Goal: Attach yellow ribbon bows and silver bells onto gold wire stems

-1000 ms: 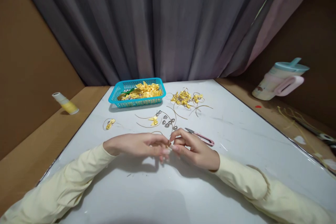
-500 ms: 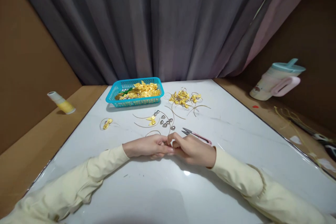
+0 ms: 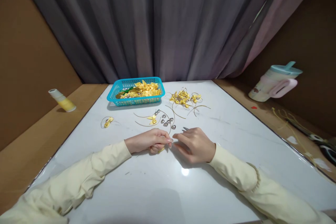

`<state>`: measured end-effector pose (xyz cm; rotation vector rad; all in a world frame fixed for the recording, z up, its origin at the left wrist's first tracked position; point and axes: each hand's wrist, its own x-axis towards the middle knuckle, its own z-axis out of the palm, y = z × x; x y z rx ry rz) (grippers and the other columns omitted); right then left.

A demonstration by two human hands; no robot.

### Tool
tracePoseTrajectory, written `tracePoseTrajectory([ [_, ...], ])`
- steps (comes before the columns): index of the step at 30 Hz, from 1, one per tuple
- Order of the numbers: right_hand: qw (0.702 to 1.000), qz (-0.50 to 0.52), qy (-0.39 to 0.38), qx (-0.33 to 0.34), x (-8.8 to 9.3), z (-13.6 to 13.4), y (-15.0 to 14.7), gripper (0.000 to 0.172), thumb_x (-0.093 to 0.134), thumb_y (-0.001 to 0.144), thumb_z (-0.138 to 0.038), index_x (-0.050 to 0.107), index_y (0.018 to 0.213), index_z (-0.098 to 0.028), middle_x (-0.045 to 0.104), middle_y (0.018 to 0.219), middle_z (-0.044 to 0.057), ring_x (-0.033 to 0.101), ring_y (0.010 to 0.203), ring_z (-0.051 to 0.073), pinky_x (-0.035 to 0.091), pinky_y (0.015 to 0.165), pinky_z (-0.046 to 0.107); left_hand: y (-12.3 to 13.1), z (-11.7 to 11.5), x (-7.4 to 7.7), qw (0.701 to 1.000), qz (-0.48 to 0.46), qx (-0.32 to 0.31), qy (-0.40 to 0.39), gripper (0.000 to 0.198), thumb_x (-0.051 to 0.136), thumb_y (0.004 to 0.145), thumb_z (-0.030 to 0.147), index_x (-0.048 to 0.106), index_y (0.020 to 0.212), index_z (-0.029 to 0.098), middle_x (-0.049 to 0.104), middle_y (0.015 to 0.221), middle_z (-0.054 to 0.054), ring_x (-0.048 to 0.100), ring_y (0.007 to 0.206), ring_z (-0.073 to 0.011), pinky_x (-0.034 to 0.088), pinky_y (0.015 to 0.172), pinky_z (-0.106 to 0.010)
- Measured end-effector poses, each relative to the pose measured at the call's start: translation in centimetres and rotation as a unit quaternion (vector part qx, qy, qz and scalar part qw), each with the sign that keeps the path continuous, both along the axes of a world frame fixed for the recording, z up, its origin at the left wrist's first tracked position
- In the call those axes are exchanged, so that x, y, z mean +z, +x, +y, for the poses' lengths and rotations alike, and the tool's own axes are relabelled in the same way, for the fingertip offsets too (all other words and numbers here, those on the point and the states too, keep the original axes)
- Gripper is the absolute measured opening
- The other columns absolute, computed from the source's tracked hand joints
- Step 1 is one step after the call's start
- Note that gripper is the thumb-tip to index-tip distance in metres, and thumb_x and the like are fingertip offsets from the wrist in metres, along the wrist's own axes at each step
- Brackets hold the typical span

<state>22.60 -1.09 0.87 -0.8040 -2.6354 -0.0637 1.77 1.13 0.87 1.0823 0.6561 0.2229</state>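
My left hand (image 3: 154, 140) is closed in a pinch over the middle of the table, and a bit of yellow ribbon bow (image 3: 161, 150) shows below its fingers; the rest of the bow is hidden. Just to its right, my right hand (image 3: 195, 145) has thumb and forefinger apart, with nothing visible between them. Under and behind that hand lie thread snips (image 3: 185, 128), only their blade tips showing. Beyond the hands sit several silver bells or beads (image 3: 168, 121), a yellow bow (image 3: 152, 119) and thin gold cords (image 3: 147, 125).
A blue basket (image 3: 136, 103) holds yellow bows at the back. Right of it is a pile of finished-looking bows on cords (image 3: 182, 98). One looped bow (image 3: 108, 122) lies left. A glue bottle (image 3: 63, 101), a lidded cup (image 3: 274, 82) and black-handled scissors (image 3: 321, 141) stand or lie at the sides.
My hands have come apart slightly. The right hand has moved a little right and opened its fingers, now covering most of the snips; yellow ribbon has come into sight under my left hand.
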Motion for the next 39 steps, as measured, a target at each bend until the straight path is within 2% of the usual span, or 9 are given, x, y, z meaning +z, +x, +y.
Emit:
tracePoseTrajectory([
  [4, 0.998, -0.005, 0.054, 0.021, -0.6, 0.0, -0.4, 0.018, 0.036, 0.087, -0.020, 0.052, 0.081, -0.015, 0.056, 0.054, 0.000, 0.045, 0.044, 0.010, 0.021, 0.050, 0.027, 0.1, 0.0, 0.1, 1.000, 0.006, 0.004, 0.007, 0.021, 0.060, 0.080, 0.035, 0.051, 0.077, 0.016, 0.024, 0.045, 0.011, 0.014, 0.039, -0.0038, 0.011, 0.038, -0.019],
  [8, 0.994, -0.017, 0.111, 0.009, -1.0, -0.1, -0.6, 0.018, 0.036, 0.087, -0.018, 0.051, 0.078, -0.014, 0.053, 0.050, -0.001, 0.043, 0.042, 0.010, 0.018, 0.049, 0.028, 0.3, -0.1, 0.3, 1.000, 0.014, 0.017, 0.012, 0.022, 0.060, 0.080, 0.035, 0.052, 0.077, 0.015, 0.023, 0.044, 0.011, 0.014, 0.039, -0.0039, 0.011, 0.037, -0.019],
  [13, 0.989, -0.041, 0.141, -0.013, -1.2, -0.1, -0.7, 0.018, 0.038, 0.086, -0.017, 0.051, 0.074, -0.014, 0.050, 0.048, -0.002, 0.041, 0.040, 0.010, 0.016, 0.049, 0.029, 0.5, -0.3, 0.5, 0.999, 0.018, 0.037, 0.019, 0.023, 0.060, 0.080, 0.036, 0.051, 0.075, 0.015, 0.026, 0.045, 0.011, 0.016, 0.039, -0.0037, 0.012, 0.038, -0.019],
  [21, 0.989, -0.047, 0.141, -0.002, -1.6, 0.0, -0.6, 0.023, 0.035, 0.088, -0.015, 0.046, 0.068, -0.015, 0.050, 0.047, -0.001, 0.041, 0.039, 0.010, 0.018, 0.049, 0.028, 0.6, -0.4, 0.2, 0.997, 0.011, 0.071, 0.025, 0.025, 0.059, 0.080, 0.038, 0.054, 0.077, 0.014, 0.025, 0.046, 0.010, 0.015, 0.040, -0.0038, 0.011, 0.039, -0.019],
  [28, 0.989, -0.034, 0.143, 0.001, -1.8, 0.0, -0.5, 0.016, 0.035, 0.087, -0.012, 0.051, 0.085, -0.012, 0.054, 0.050, -0.001, 0.045, 0.041, 0.012, 0.020, 0.048, 0.028, 0.8, -0.5, -0.3, 0.988, -0.041, 0.148, 0.017, 0.028, 0.065, 0.076, 0.037, 0.060, 0.083, 0.010, 0.020, 0.047, 0.011, 0.011, 0.042, -0.0031, 0.007, 0.041, -0.020],
  [35, 0.994, -0.027, 0.104, -0.029, -1.9, 0.2, -0.4, 0.022, 0.033, 0.088, -0.013, 0.051, 0.076, -0.014, 0.054, 0.050, -0.001, 0.042, 0.040, 0.010, 0.018, 0.048, 0.028, 1.0, -0.9, -0.5, 0.978, -0.039, 0.198, 0.058, 0.031, 0.066, 0.075, 0.036, 0.065, 0.088, 0.008, 0.024, 0.043, 0.011, 0.017, 0.039, -0.0032, 0.011, 0.040, -0.020],
  [39, 0.995, -0.023, 0.089, -0.047, -2.0, 0.2, -0.3, 0.025, 0.031, 0.090, -0.014, 0.050, 0.073, -0.014, 0.053, 0.049, -0.001, 0.039, 0.040, 0.009, 0.017, 0.048, 0.028, 1.2, -1.2, -0.5, 0.969, -0.024, 0.214, 0.121, 0.033, 0.064, 0.076, 0.038, 0.068, 0.087, 0.007, 0.030, 0.041, 0.009, 0.021, 0.040, -0.0036, 0.013, 0.042, -0.021],
])
